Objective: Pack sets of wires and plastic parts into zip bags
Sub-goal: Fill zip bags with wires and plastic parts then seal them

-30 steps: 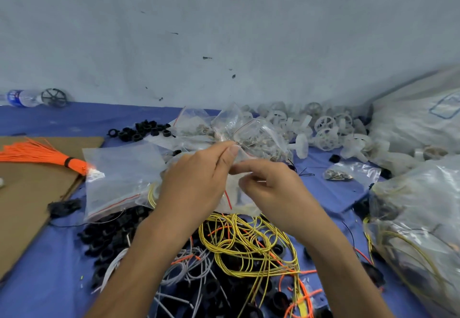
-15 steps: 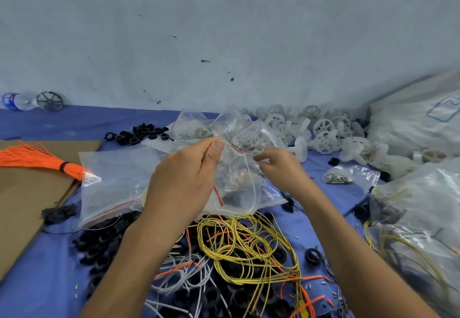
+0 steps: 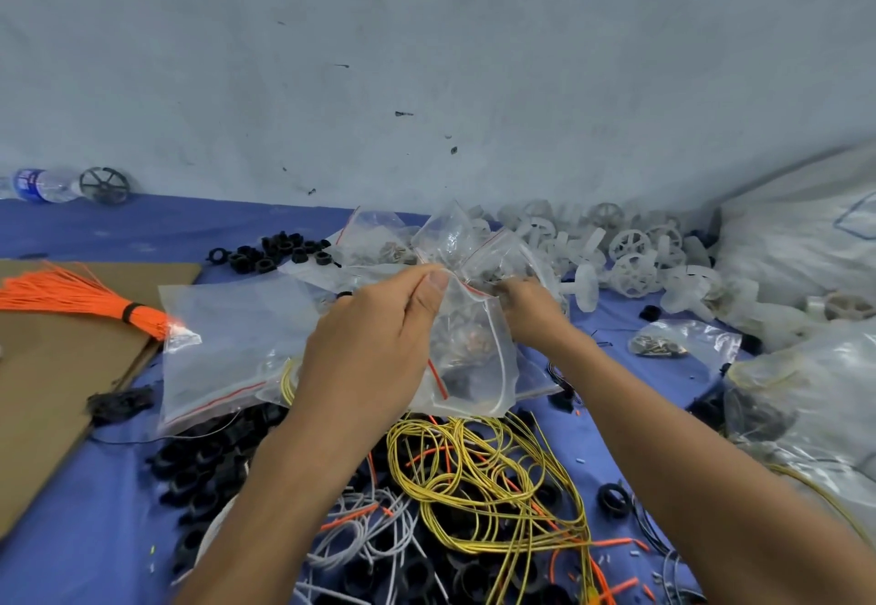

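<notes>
Blue cloth is covering the tabletop (image 3: 71,486), and I am watching the zip bag (image 3: 474,367) hanging just above the yellow wires (image 3: 483,476), small parts showing inside it. Both hands are pinching its red-lined mouth, the left hand (image 3: 374,343) at one end and the right hand (image 3: 531,310) at the other. A second ago they were meeting at one spot; now they are spreading apart, so I am judging the seal is being run along. The bottle (image 3: 38,185) label is showing print too small to read.
</notes>
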A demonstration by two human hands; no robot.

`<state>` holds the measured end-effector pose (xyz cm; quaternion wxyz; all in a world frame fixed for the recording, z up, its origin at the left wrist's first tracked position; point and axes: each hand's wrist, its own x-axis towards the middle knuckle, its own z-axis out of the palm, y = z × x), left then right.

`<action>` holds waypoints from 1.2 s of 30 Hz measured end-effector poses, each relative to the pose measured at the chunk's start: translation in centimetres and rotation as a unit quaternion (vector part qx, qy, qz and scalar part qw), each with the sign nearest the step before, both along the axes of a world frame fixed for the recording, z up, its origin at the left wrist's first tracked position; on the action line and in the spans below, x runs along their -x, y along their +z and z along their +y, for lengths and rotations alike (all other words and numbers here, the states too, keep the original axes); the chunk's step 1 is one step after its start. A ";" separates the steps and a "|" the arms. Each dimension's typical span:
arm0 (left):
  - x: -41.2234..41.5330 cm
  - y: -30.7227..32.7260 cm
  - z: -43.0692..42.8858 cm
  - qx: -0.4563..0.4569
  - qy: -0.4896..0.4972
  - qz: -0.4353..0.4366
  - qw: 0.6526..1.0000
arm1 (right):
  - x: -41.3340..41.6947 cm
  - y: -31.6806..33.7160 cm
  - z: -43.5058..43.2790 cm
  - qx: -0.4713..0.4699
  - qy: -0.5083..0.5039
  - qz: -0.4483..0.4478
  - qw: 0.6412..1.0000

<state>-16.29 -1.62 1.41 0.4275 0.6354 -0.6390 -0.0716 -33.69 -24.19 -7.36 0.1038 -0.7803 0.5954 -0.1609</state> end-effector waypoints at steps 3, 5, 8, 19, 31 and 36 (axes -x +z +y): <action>0.0 0.1 0.2 0.001 -0.004 0.000 1.000 | 1.1 0.4 0.8 0.022 -0.026 -0.068 0.997; 0.0 0.2 0.2 0.005 -0.004 0.001 1.000 | 1.4 1.2 2.0 0.042 -0.041 -0.143 0.988; 0.0 0.2 0.2 0.007 -0.005 0.006 1.000 | 1.6 3.0 4.7 0.073 -0.047 -0.231 0.969; 0.4 0.1 0.2 0.002 -0.009 0.010 1.000 | 5.0 9.8 17.6 0.016 0.091 -0.589 0.803; 0.3 0.1 0.2 -0.002 0.003 0.025 1.000 | 3.7 11.0 20.3 -0.106 0.134 -0.534 0.828; 0.8 0.1 0.5 -0.008 -0.015 0.011 1.000 | 1.8 9.6 20.5 -0.151 0.090 -0.518 0.837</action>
